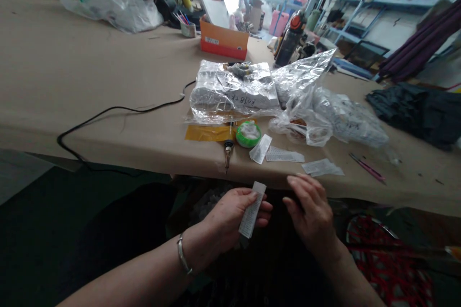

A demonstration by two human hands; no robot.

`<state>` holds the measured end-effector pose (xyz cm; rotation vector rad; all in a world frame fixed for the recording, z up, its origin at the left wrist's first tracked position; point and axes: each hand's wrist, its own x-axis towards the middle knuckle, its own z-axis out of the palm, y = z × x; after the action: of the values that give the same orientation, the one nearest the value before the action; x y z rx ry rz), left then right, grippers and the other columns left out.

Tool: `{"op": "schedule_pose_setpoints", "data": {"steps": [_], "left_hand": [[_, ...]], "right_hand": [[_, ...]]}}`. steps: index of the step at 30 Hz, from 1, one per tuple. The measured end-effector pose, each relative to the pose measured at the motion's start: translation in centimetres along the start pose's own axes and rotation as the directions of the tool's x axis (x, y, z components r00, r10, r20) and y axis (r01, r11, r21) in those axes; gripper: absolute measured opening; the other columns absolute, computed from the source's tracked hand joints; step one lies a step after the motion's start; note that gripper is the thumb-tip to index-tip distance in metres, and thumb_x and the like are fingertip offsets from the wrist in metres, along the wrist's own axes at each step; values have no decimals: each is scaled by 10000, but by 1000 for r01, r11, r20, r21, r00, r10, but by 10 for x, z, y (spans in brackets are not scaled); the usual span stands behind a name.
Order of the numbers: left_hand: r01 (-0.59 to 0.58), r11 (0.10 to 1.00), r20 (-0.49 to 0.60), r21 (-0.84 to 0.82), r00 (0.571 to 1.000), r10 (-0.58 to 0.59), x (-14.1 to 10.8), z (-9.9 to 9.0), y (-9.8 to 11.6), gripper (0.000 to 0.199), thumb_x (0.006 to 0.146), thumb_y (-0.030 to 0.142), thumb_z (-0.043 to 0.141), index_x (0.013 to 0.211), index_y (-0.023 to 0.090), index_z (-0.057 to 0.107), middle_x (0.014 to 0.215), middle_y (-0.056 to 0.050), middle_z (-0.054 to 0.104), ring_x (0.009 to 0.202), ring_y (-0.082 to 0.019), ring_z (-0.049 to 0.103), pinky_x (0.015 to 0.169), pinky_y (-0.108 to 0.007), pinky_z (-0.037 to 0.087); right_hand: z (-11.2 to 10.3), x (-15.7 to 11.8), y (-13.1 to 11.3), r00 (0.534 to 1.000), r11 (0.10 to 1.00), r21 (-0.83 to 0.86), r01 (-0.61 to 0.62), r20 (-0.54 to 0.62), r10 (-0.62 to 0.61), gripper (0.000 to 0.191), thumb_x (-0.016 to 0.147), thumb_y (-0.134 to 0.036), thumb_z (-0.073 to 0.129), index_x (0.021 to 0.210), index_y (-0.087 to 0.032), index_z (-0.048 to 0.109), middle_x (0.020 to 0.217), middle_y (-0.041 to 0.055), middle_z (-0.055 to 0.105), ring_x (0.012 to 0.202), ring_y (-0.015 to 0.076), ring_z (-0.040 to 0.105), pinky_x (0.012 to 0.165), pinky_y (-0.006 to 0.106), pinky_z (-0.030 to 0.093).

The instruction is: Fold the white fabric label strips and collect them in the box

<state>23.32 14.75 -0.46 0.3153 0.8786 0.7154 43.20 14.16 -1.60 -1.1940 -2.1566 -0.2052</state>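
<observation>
My left hand (232, 208) is closed on a narrow stack of white printed labels (252, 211), the thumb pressed on top, just below the table edge. To its right my right hand (311, 208) hovers with fingers apart and nothing in them. Closest to it on the table lies a strip of white labels (322, 168). More label strips (284, 155) and a folded one (261, 148) lie beside a round green tub (248, 134) with whitish stuff inside. A soldering iron (228, 146) points its tip at the table edge, next to the tub.
Clear plastic bags (234, 88) with packed goods fill the middle of the table. Pink tweezers (367, 168) lie at the right, near dark cloth (418, 110). A black cord (118, 109) loops leftward over the edge. An orange box (224, 41) stands farther back.
</observation>
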Motion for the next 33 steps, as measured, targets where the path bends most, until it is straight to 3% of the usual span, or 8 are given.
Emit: {"op": "schedule_pose_setpoints", "data": {"steps": [3,6,11,16,26,30,33], "left_hand": [[33,998,-51,49,998,-31,0,0,0,148,865,213,555,868,80,618,756,-121,693,563,-134,638,584,-255,538],[53,997,-57,59,997,-50,0,1,-2,149,876,205,532,873,77,609,742,-119,692,549,-134,640,570,-249,540],[53,995,-70,79,996,-48,-2,1,-2,159,889,205,512,883,72,599,740,-108,688,541,-126,637,558,-235,537],[46,996,-67,73,997,-41,-2,-3,-4,156,885,207,520,902,72,596,752,-107,687,560,-132,645,565,-243,542],[59,995,-79,86,995,-52,-6,0,-2,162,882,217,532,904,71,599,748,-104,680,537,-119,632,546,-222,529],[57,994,-68,89,996,-51,-5,-3,-4,171,880,230,536,896,73,604,752,-109,681,549,-129,640,548,-229,526],[55,995,-56,87,997,-50,-4,-3,-5,175,874,239,548,882,74,607,748,-105,677,547,-129,636,547,-230,520]], "right_hand": [[-8,-6,35,982,929,-322,-183,-23,185,492,891,-364,525,1309,-106,486,1213,193,587,1179,333,495,965,526,420],[-12,-12,54,987,905,-403,-133,27,157,338,908,-279,494,1200,-140,593,1161,144,645,1101,291,561,954,471,426],[-14,-17,60,996,950,-303,-79,-68,61,200,885,-204,524,1014,-190,676,1010,79,716,977,225,641,917,393,460],[-12,-17,64,974,969,-163,-188,-156,163,148,869,-213,547,935,-196,678,958,72,711,902,208,660,857,371,504],[-9,-17,66,996,956,-282,-84,-62,69,303,820,-180,559,1113,-180,633,1092,110,671,1008,251,622,915,423,479],[-10,-18,72,982,978,-115,-172,-105,160,197,873,-238,552,1017,-199,682,1026,84,700,964,229,649,895,411,499],[-14,-12,70,934,958,26,-287,-216,285,152,875,-247,571,944,-185,692,950,70,706,881,205,669,851,383,525]]}}
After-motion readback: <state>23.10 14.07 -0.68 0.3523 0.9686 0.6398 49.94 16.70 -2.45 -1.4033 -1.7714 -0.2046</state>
